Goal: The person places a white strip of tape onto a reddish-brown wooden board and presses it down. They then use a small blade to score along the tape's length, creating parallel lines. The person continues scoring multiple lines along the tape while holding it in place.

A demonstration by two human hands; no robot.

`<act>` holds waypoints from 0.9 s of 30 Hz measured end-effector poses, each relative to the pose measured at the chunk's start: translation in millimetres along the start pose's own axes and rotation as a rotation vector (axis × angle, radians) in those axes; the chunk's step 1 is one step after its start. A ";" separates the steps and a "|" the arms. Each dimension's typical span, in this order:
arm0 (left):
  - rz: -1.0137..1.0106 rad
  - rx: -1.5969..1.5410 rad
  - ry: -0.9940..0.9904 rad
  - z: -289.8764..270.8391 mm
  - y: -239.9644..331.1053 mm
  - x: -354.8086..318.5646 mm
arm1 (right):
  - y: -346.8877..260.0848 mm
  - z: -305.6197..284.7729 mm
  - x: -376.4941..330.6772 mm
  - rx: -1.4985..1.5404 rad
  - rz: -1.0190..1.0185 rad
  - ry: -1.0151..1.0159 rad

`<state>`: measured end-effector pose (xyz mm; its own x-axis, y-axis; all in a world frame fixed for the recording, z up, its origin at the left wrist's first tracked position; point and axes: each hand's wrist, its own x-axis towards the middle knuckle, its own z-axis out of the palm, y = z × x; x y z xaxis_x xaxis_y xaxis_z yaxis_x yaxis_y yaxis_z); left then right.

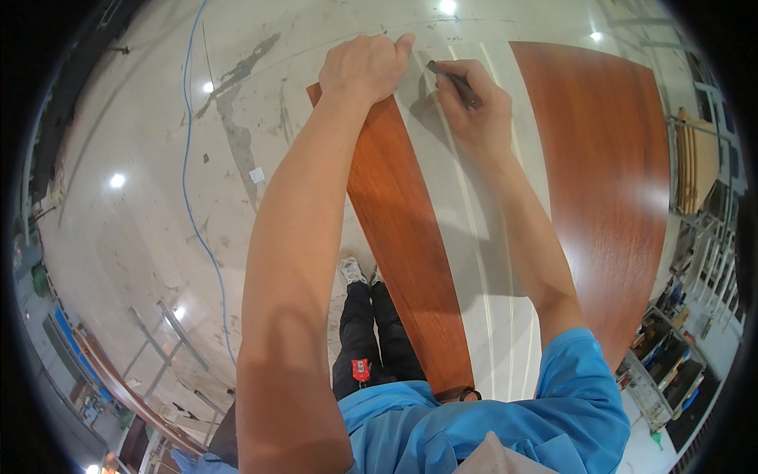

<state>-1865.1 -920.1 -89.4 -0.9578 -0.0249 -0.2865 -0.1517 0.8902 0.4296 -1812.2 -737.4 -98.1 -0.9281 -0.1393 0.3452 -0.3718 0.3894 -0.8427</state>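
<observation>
A narrow reddish-brown wooden board (410, 221) slants from near my waist to the far middle. My left hand (363, 67) is bent over its far end, with the fingers curled down and the thumb pointing right; the fingertips are partly hidden. To the right of that end, my right hand (480, 114) grips a short dark hand tool (466, 91) between thumb and fingers. Its exact kind does not show. The tool's tip points up and left, apart from the board in this view.
A wide reddish-brown panel (608, 158) lies at the right. Along the left floor runs a blue cable (185, 174), near a small white square (257, 174). Metal frames (162, 340) stand lower left. A tool bin (663, 363) and stacked boards (699, 162) are at the right edge.
</observation>
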 end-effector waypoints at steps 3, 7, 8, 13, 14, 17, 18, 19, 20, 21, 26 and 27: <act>0.013 0.001 0.012 0.5 -0.3 -0.3 | -0.2 -1.1 -0.2 -0.022 0.021 -0.016; 0.013 -0.007 0.012 -1.3 0.2 -1.8 | 0.4 -0.1 -0.1 -0.029 0.016 -0.014; 0.015 -0.005 0.016 -1.8 0.4 -2.2 | 0.6 0.3 -0.2 -0.030 0.017 -0.014; 0.014 0.005 -0.001 -1.9 0.9 -1.6 | 3.3 1.3 0.4 -0.020 -0.009 -0.004; 0.018 0.012 -0.004 -1.3 2.0 -1.2 | 3.8 0.0 0.3 -0.023 0.000 -0.006; 0.012 0.008 0.002 -0.7 2.2 -1.1 | 4.3 -0.4 -0.5 -0.028 0.015 -0.012; 0.013 0.010 0.004 -0.8 2.5 -1.0 | 4.2 -0.3 -0.7 -0.027 0.013 -0.013; 0.009 0.008 0.005 -1.0 2.7 -0.9 | 4.0 -0.2 -1.0 -0.026 0.011 -0.014; -0.001 0.004 -0.004 -1.0 2.9 -1.3 | 3.4 -0.2 -1.8 -0.028 0.014 -0.017; 0.001 0.005 -0.009 -1.3 3.0 -1.3 | 2.8 0.2 -2.4 -0.031 0.016 -0.020; 0.001 -0.003 0.012 -1.0 2.8 -2.2 | 0.8 2.0 -2.8 -0.069 -0.044 -0.006; 0.004 -0.002 0.018 -0.5 2.5 -2.5 | 0.7 1.9 -3.0 -0.073 -0.054 -0.002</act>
<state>-1863.2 -918.0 -87.3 -0.9627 -0.0301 -0.2690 -0.1486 0.8893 0.4324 -1809.7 -738.4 -100.5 -0.9067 -0.1636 0.3888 -0.4194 0.4469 -0.7901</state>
